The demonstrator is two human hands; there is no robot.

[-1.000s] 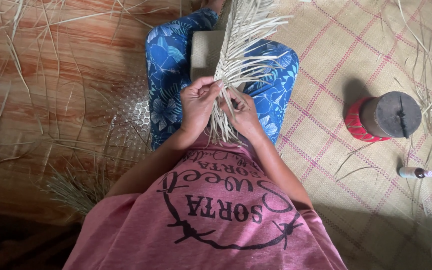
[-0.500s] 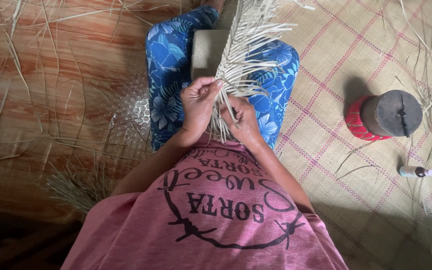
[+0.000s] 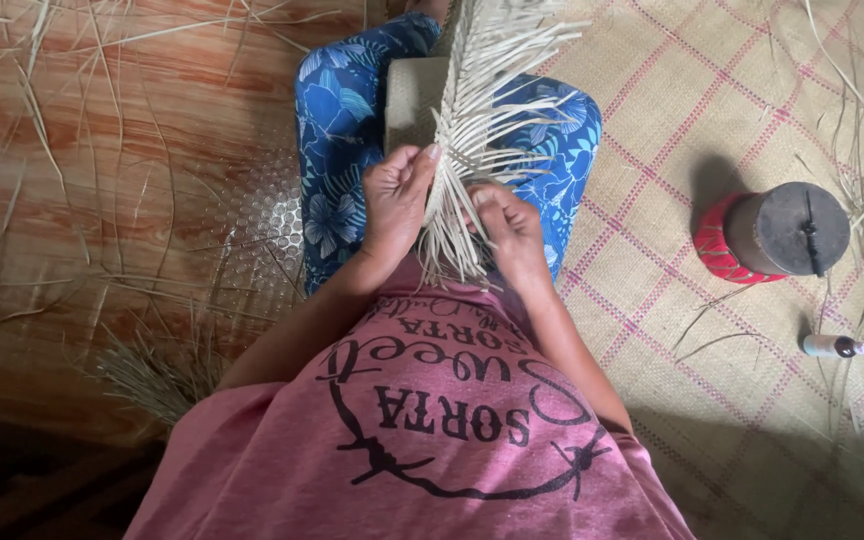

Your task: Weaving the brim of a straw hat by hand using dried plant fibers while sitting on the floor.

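From the head camera, looking straight down, a seated person in a pink shirt and blue flowered trousers works a bundle of pale straw strips (image 3: 482, 120) over the lap. The left hand (image 3: 397, 195) grips the lower part of the bundle from the left side, fingers curled together and pressed onto the strips, thumb up against them. The right hand (image 3: 507, 225) sits just beside it on the right, fingers bent and pinched closed on a few strips near the bundle's bottom end. The strips fan upward and outward from between the hands, with loose ends splaying toward the right over the knee. Under the bundle a flat, pale woven block (image 3: 412, 95) lies across the thighs. To the right, on a woven mat with pink checks (image 3: 672, 120), stands a round drum-shaped container with a dark top and red side (image 3: 777, 235), well apart from the hands, and near it lies a small bottle (image 3: 832, 346). Loose straw lies scattered on the wood-patterned floor (image 3: 102, 200) at the left.
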